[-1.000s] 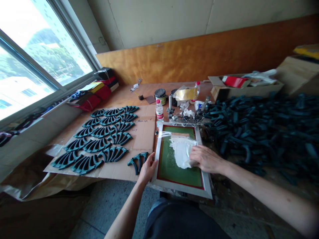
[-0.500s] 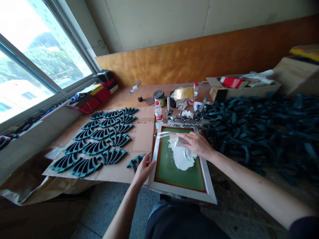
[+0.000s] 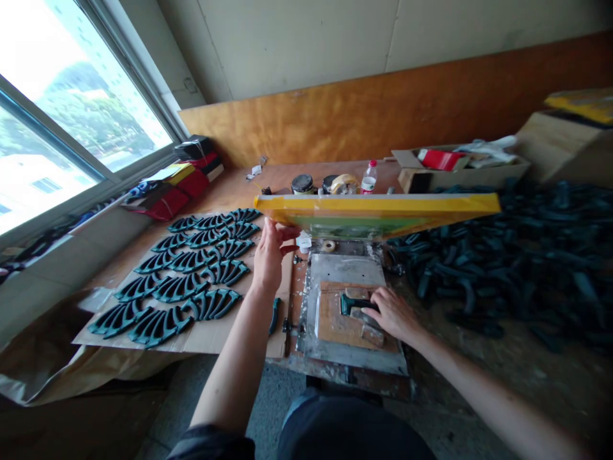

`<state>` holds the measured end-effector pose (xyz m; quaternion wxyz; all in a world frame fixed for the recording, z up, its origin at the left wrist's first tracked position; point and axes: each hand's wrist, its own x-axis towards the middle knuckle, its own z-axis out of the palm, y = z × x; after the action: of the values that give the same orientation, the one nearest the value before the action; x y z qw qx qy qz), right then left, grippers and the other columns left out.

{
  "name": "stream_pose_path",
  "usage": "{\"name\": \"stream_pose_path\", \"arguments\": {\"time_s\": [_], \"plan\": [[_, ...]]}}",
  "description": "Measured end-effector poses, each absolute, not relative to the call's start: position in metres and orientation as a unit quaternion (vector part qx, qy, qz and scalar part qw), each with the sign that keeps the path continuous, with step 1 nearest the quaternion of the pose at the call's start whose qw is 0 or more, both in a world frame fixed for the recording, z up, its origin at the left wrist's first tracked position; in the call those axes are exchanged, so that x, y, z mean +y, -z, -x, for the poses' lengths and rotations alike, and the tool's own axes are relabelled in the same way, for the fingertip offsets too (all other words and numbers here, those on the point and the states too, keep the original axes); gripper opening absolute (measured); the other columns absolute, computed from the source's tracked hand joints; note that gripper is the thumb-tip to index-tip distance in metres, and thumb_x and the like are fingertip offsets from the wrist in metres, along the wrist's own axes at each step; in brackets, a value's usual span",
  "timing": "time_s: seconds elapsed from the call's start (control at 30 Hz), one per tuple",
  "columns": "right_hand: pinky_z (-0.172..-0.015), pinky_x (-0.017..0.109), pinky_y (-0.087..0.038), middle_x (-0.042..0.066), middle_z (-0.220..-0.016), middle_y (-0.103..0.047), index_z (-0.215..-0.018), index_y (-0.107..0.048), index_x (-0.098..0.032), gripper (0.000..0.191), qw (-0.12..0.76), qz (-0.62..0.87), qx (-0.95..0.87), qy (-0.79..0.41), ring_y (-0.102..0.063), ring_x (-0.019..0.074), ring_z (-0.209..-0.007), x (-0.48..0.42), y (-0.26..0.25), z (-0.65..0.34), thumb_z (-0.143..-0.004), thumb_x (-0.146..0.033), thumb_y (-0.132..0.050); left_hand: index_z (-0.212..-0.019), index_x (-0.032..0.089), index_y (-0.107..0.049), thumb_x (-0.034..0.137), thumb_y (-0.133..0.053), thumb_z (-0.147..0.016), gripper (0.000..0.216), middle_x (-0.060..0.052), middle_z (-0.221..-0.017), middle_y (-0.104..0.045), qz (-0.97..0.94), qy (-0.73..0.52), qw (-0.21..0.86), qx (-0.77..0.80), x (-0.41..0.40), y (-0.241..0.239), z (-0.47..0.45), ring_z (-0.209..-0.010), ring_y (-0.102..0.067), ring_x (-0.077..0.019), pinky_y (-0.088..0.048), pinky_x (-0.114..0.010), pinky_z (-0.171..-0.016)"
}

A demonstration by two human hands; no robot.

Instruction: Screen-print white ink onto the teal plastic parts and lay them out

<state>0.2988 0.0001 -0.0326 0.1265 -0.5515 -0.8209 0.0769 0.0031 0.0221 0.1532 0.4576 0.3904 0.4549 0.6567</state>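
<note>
My left hand (image 3: 269, 255) grips the left edge of the printing screen frame (image 3: 378, 211), which is tilted up on its far hinge with its yellow-taped edge facing me. Beneath it lies the metal base plate (image 3: 347, 268) with a wooden jig (image 3: 335, 322). A dark teal curved plastic part (image 3: 352, 303) sits in the jig, and my right hand (image 3: 390, 314) rests on it with fingers curled around its right end. Rows of the same teal parts (image 3: 191, 275) lie on a cardboard sheet (image 3: 239, 332) to the left.
A large heap of dark teal parts (image 3: 502, 255) covers the bench on the right. Ink cans (image 3: 302, 184), a tape roll (image 3: 343, 184) and a bottle (image 3: 368, 177) stand behind the frame. A cardboard box (image 3: 460, 169) sits at the back right, stacked items (image 3: 186, 179) by the window.
My left hand lifted the screen frame from flat to raised. My right hand left the white ink on the mesh and dropped to the teal part in the jig.
</note>
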Motion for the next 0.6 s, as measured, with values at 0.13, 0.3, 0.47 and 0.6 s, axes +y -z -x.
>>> {"name": "stream_pose_path", "arguments": {"time_s": [0.13, 0.3, 0.47, 0.6], "plan": [[-0.062, 0.029, -0.042, 0.005, -0.074, -0.061, -0.08, -0.052, -0.02, 0.019, 0.135, 0.622, -0.764, -0.102, -0.059, 0.0188, -0.07, -0.028, 0.029, -0.258, -0.094, -0.031, -0.046, -0.112, 0.013, -0.056, 0.068, -0.055, -0.078, 0.065, -0.012, -0.089, -0.071, -0.292, -0.542, 0.578, 0.536, -0.03, -0.095, -0.039, -0.067, -0.066, -0.0167, -0.048, -0.023, -0.052], [-0.077, 0.032, -0.046, 0.005, -0.085, -0.063, -0.085, -0.055, -0.021, 0.017, 0.248, 0.445, -0.851, -0.127, -0.06, 0.0202, -0.085, -0.062, -0.003, -0.223, -0.095, -0.032, -0.047, -0.103, 0.016, -0.061, 0.066, -0.062, -0.074, 0.058, -0.011, -0.092, -0.07, -0.158, -0.386, 0.731, 0.54, -0.104, -0.011, -0.077, -0.081, -0.069, -0.0229, -0.052, -0.028, -0.055], [-0.071, 0.03, -0.046, 0.008, -0.09, -0.065, -0.093, -0.062, -0.02, 0.027, 0.193, 0.57, -0.796, -0.067, -0.061, 0.0193, -0.082, -0.022, 0.015, -0.307, -0.097, -0.033, -0.039, -0.092, 0.017, -0.057, 0.06, -0.06, -0.077, 0.046, -0.007, -0.085, -0.072, -0.151, -0.454, 0.544, 0.69, -0.111, 0.02, 0.007, -0.059, -0.067, -0.0149, -0.049, -0.024, -0.052], [-0.057, 0.031, -0.044, 0.012, -0.088, -0.065, -0.109, -0.067, -0.02, 0.036, 0.056, 0.744, -0.665, -0.027, -0.062, 0.0214, -0.069, 0.031, 0.055, -0.392, -0.094, -0.039, -0.042, -0.088, 0.018, -0.053, 0.054, -0.038, -0.09, 0.039, -0.008, -0.073, -0.07, -0.206, -0.301, 0.387, 0.847, -0.116, 0.046, 0.098, -0.059, -0.069, -0.0203, -0.051, -0.028, -0.053]]}}
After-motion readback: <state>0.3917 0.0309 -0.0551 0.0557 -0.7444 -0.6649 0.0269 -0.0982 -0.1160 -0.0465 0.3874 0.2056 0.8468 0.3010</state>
